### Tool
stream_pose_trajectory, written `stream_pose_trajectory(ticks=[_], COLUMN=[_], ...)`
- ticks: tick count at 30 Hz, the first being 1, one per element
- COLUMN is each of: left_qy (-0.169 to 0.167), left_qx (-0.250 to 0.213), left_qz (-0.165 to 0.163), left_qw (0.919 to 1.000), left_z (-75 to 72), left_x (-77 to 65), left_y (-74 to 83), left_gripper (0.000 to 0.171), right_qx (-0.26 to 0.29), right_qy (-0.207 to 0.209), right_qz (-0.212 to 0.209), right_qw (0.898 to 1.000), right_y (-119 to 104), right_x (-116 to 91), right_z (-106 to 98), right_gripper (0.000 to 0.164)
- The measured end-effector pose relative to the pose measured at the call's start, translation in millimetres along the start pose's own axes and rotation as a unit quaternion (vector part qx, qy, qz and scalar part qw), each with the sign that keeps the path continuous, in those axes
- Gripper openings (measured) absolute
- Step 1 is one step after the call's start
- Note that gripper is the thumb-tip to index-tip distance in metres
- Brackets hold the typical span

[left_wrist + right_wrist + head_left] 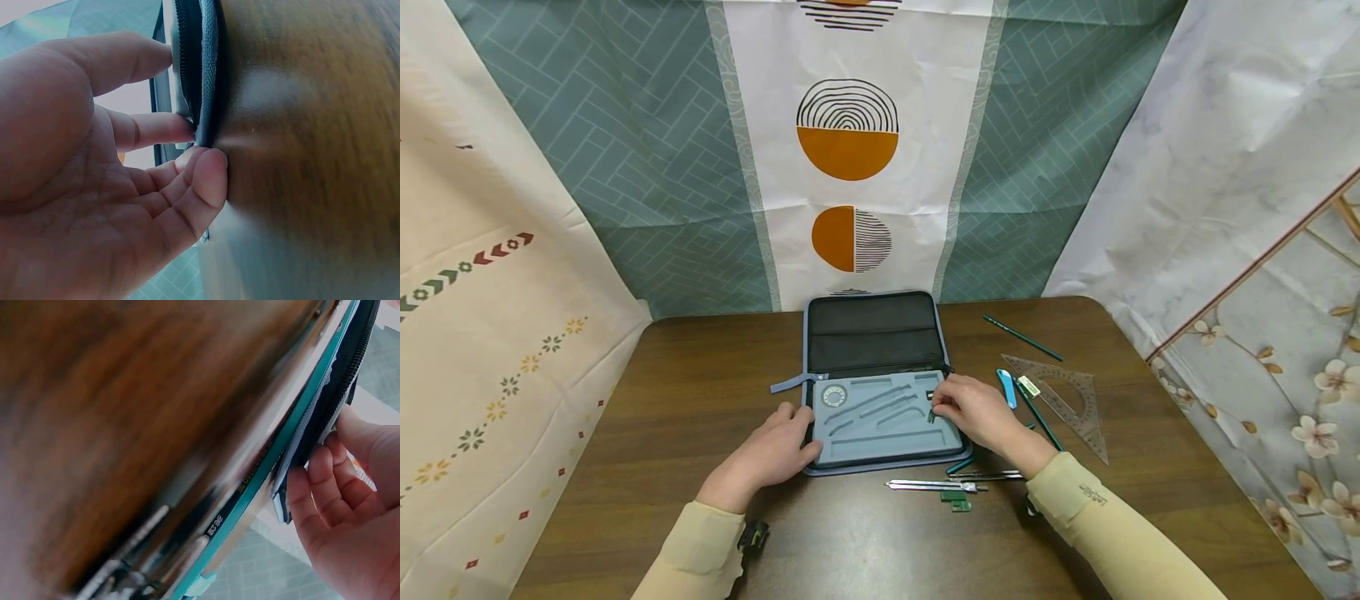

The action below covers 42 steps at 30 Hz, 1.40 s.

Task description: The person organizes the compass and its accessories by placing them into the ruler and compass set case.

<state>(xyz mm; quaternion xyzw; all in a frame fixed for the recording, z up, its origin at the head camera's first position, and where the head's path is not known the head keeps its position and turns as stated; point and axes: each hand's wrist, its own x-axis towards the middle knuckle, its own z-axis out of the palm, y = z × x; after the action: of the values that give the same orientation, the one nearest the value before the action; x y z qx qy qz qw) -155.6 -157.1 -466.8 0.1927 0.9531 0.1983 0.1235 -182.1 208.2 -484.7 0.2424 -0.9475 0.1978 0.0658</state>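
An open zippered case (875, 333) holds a light-blue moulded tray (880, 446) with shaped recesses. A round pale disc (833, 396) sits in the tray's upper-left corner. My left hand (772, 450) rests at the case's left edge. In the left wrist view its thumb touches the tray rim and its fingers (159, 130) lie against the zipper edge. Over the tray's right side, my right hand (977, 408) pinches a small dark-green piece (931, 415). In the right wrist view the thumb and fingers (322, 472) reach over the case edge, and the piece is hidden.
Right of the case lie a clear set square (1088, 429), a light-blue cutter-like tool (1007, 388), a small white block (1028, 386) and green pencils (1022, 337). In front are a silver compass (925, 485) and small green pieces (960, 506). A curtain (685, 208) hangs behind.
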Motion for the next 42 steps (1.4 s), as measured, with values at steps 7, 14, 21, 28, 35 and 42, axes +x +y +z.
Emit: stream_pose_trajectory(ticks=[7, 14, 21, 28, 35, 42], left_qy=[0.002, 0.001, 0.002, -0.002, -0.005, -0.003], left_qx=[-0.001, 0.0, -0.001, 0.0, 0.002, -0.002], left_qz=[0.001, 0.003, 0.007, -0.001, -0.004, -0.002], left_qw=[1.0, 1.0, 1.0, 1.0, 1.0, 1.0], left_z=[-0.1, 1.1, 1.1, 1.0, 1.1, 1.3], left_x=[-0.3, 0.6, 0.7, 0.5, 1.2, 1.2], left_y=[0.2, -0.5, -0.8, -1.4, -1.9, -2.9], left_gripper=[0.04, 0.04, 0.039, 0.043, 0.042, 0.041], right_qx=[-0.004, 0.018, 0.004, -0.044, -0.085, -0.099], right_qy=[-0.001, 0.013, 0.041, 0.037, 0.05, 0.051], right_qz=[0.002, 0.004, 0.018, 0.032, 0.052, 0.071], right_qw=[1.0, 1.0, 0.999, 0.998, 0.994, 0.991], right_y=[0, 5, 15, 26, 40, 56], right_x=[-1, -7, -16, -25, -36, -47], right_z=[0, -6, -19, -27, -40, -51], right_gripper=[0.008, 0.006, 0.02, 0.036, 0.042, 0.045])
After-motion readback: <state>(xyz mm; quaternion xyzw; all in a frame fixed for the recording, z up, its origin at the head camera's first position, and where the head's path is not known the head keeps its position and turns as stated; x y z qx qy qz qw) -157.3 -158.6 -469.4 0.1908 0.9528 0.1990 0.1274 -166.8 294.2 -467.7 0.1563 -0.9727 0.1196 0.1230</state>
